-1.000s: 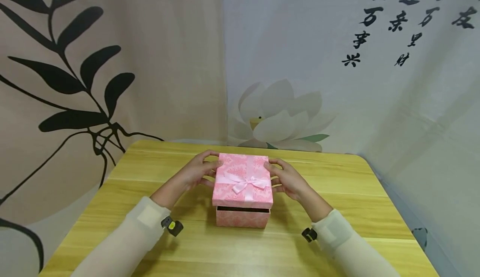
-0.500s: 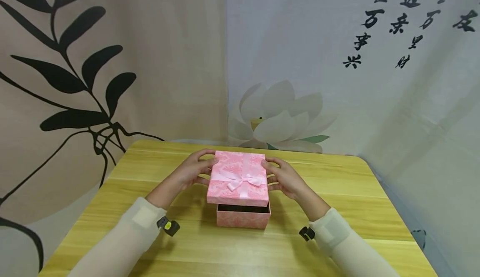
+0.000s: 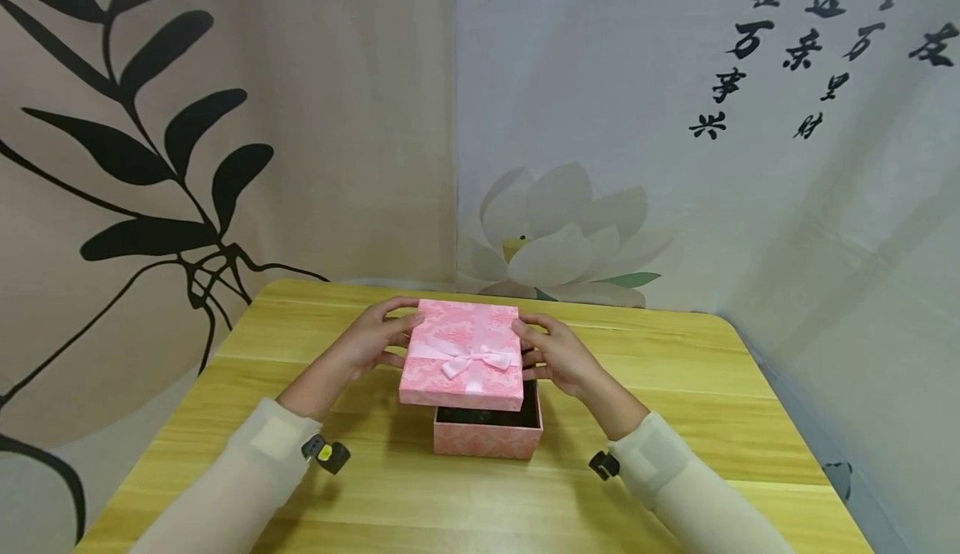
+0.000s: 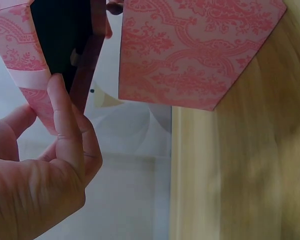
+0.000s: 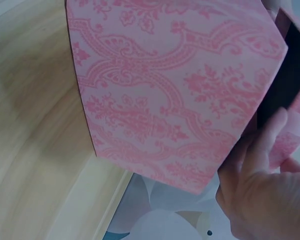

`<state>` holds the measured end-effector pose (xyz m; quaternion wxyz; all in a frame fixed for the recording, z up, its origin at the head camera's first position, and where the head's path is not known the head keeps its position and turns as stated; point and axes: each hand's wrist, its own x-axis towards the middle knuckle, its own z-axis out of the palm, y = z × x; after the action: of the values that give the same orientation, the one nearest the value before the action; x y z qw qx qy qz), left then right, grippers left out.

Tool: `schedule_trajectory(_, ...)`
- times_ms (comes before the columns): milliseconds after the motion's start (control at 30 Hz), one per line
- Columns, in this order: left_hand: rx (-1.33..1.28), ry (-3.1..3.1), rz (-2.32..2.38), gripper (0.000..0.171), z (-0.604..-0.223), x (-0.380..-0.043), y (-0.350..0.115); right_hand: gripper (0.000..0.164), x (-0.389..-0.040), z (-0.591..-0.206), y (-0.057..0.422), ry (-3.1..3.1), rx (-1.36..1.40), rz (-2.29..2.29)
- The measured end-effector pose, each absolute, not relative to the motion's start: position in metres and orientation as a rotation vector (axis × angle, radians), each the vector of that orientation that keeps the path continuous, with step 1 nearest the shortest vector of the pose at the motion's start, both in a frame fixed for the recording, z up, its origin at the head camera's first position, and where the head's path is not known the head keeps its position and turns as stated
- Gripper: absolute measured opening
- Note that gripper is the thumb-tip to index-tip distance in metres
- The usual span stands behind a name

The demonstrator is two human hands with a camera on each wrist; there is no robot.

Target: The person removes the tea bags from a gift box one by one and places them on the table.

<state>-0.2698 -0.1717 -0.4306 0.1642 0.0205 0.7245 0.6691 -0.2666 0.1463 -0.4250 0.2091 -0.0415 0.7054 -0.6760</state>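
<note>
A pink patterned box lid [image 3: 465, 354] with a ribbon bow is held up between both hands. My left hand [image 3: 377, 339] grips its left edge; in the left wrist view the thumb and fingers of the left hand [image 4: 55, 155] pinch the lid's side [image 4: 27, 60], and its dark underside shows. My right hand [image 3: 558, 356] grips the right edge, also seen as the right hand [image 5: 262, 185] in the right wrist view. Below the lid stands the pink box base [image 3: 487, 439], its dark inside partly uncovered at the front and right. What lies inside cannot be made out.
The box base rests on a light wooden table [image 3: 645, 487]. Behind the table hangs a curtain [image 3: 360, 121] printed with leaves, and beside it a pale backdrop [image 3: 637, 79] with a lotus and characters. A small black device is strapped at each wrist.
Both hands have carried the lid leftward and slightly up off the base. More of the dark inside has come into view, while the base has stayed in its place.
</note>
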Motion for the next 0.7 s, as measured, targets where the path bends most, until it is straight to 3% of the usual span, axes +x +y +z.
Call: schedule_trajectory(700,0.063,2.077,1.927,0.068,-0.433,-0.267,-0.198,0.057,-0.271,-0.425,0.125,1.902,-0.148,-1.915)
